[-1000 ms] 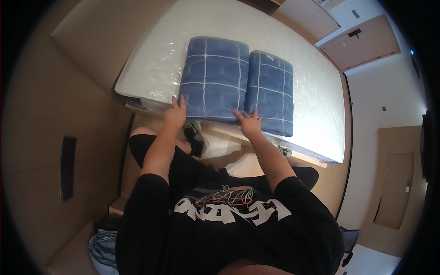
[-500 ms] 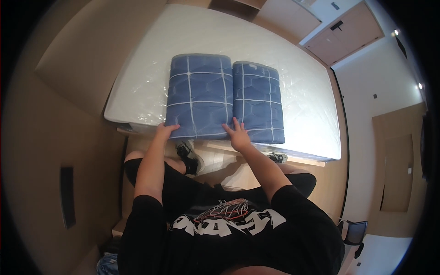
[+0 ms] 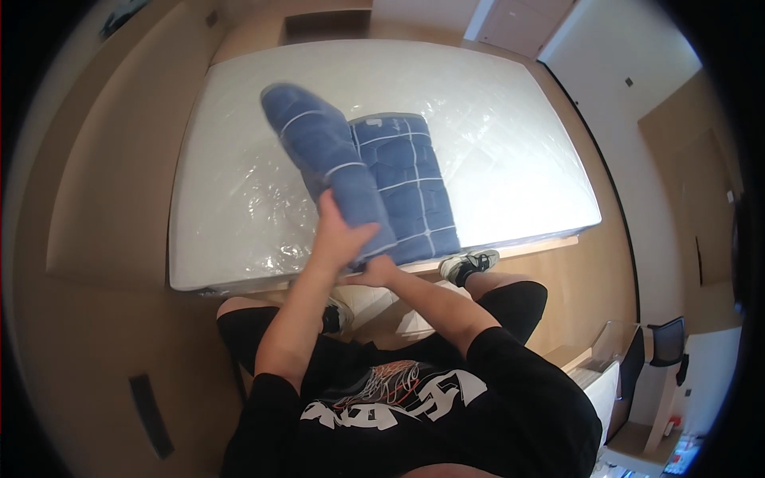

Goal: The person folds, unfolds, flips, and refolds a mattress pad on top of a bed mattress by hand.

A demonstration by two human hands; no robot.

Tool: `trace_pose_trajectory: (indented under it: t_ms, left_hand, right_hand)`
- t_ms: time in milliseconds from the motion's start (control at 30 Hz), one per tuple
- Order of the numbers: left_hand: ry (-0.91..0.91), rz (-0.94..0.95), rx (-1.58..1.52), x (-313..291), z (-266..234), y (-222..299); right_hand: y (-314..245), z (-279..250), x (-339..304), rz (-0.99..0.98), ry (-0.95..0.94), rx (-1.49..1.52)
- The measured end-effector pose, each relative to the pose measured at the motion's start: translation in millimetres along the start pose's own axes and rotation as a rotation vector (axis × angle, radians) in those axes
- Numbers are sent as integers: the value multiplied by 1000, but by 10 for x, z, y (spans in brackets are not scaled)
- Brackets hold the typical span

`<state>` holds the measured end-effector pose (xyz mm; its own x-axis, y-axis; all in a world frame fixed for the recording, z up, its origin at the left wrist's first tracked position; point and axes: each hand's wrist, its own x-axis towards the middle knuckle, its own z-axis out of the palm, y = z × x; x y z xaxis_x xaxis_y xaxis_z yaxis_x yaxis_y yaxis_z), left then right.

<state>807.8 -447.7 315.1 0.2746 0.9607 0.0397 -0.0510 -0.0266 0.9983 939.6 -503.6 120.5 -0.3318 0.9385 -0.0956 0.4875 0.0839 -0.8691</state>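
Note:
A blue quilted pad with white check lines rests on a mattress (image 3: 494, 151) wrapped in clear plastic. Its left part (image 3: 319, 139) is lifted and tipped up on its side, leaning toward the flat right part (image 3: 410, 191). My left hand (image 3: 341, 237) grips the lifted part near its close end, thumb along the left side and fingers over the top. Low at the same end, my right hand (image 3: 380, 272) holds the near edge, its fingers partly hidden under the fabric.
A wooden bed base (image 3: 526, 245) edges the mattress in front of my feet. A padded brown headboard (image 3: 119, 159) stands at the left. Farther right are a dark chair (image 3: 666, 341) and a white wall. My shoes (image 3: 470, 263) are close to the bed's near edge.
Both hands have closed on the pad's left part, which has risen from lying flat and tilted to the right. My right hand has left the top of the pad. The view has shifted.

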Motion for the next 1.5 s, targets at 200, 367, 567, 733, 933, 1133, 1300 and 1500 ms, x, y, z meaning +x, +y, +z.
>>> trace_pose_trajectory:
  t_ms: [200,367,567,733,933,1133,1300,1500]
  left_hand:
    - [-396,-231,767,480,1454,805]
    - [-643,-248,1099,602,2261,664]
    - [-656,-240,1154,609,2458,66]
    - [-780,-12,958,671,2109,-90]
    - [-683,487,1129,370,1364,-30]
    - [-306,464,1302,137,625,-563]
    - [-309,527,1339,218,235,-814]
    - [-110,131,994,106,42,-687]
  right_hand:
    - [-529,-294,-104,38,122,561]
    - [-510,-855,-992,196,174,1263]
    - [113,-1522,-1690,324,553,1344]
    - [-60,-2187,-1390,528,573,1145]
    - [-183,-2594,-1153,659,426,1039]
    - [-234,-2468,-1056,713,401,1022]
    - [-368,-2414,-1031,758,368,850]
    - [-332,-2371,-1078,827,344,1073]
